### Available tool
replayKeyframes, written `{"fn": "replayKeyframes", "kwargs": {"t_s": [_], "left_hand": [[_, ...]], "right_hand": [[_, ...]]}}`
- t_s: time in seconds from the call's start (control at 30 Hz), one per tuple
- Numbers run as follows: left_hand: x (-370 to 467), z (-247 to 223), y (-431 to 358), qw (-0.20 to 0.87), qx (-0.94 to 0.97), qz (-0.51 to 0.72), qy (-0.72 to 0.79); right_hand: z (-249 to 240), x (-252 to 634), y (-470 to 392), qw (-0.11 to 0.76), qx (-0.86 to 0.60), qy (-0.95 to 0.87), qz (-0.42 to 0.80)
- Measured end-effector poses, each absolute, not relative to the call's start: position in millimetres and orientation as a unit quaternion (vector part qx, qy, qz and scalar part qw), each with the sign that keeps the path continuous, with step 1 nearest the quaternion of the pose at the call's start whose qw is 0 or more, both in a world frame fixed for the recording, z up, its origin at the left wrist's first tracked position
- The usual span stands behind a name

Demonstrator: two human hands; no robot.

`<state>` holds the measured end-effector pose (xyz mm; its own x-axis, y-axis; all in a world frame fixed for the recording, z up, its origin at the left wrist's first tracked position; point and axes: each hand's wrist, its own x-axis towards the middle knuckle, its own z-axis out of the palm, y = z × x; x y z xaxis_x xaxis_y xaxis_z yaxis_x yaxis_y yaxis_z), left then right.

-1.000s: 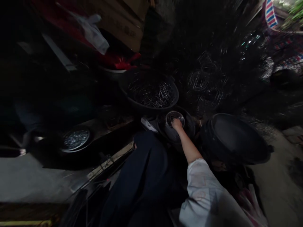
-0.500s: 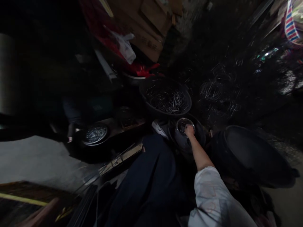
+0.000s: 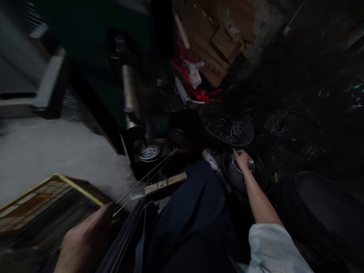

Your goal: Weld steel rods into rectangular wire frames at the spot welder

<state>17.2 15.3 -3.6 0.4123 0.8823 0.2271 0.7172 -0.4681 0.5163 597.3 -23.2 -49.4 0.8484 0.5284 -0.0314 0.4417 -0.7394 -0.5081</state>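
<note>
At the lower left, my left hand point(image 3: 88, 235) is closed around a pair of thin metal rods point(image 3: 148, 175), which slant up and away to the right. My right hand point(image 3: 241, 159) is over a small shiny metal bowl point(image 3: 252, 165), its fingers pinched on a short, thin metal piece point(image 3: 234, 150) whose tip sticks out. That bowl rests in a dark bucket point(image 3: 229, 172). Just beyond it stands a wide dark basin point(image 3: 206, 131) with many thin metal pieces. What lies in the small bowl is mostly hidden by my hand.
A round dish point(image 3: 150, 151) of small shiny parts sits by a machine point(image 3: 131, 94) at left. A yellow-edged crate point(image 3: 57, 178) is at lower left, with long dark rods point(image 3: 122, 239) beside my leg. Cardboard point(image 3: 210, 49) lies behind; a large dark tub point(image 3: 321, 204) stands at right.
My right hand has risen from inside the small bowl, now with a thin metal piece in its fingers. My left hand has come further into view with the rods. The view has turned left.
</note>
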Motion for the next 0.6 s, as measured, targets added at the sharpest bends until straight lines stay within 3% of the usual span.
{"fn": "replayKeyframes", "kwargs": {"t_s": [0.1,0.17,0.33,0.6], "left_hand": [[14,-9,16,0.162,0.832,0.231,0.477],[15,-11,16,0.153,0.827,0.242,0.484],[15,-14,12,0.145,0.814,0.319,0.464],[0,-19,2,0.155,0.786,0.325,0.503]], "right_hand": [[-48,499,9,0.516,-0.761,-0.272,0.282],[-47,424,27,0.604,-0.622,-0.247,0.432],[-40,291,59,0.64,-0.485,-0.152,0.576],[-24,246,78,0.652,-0.437,-0.142,0.603]]}}
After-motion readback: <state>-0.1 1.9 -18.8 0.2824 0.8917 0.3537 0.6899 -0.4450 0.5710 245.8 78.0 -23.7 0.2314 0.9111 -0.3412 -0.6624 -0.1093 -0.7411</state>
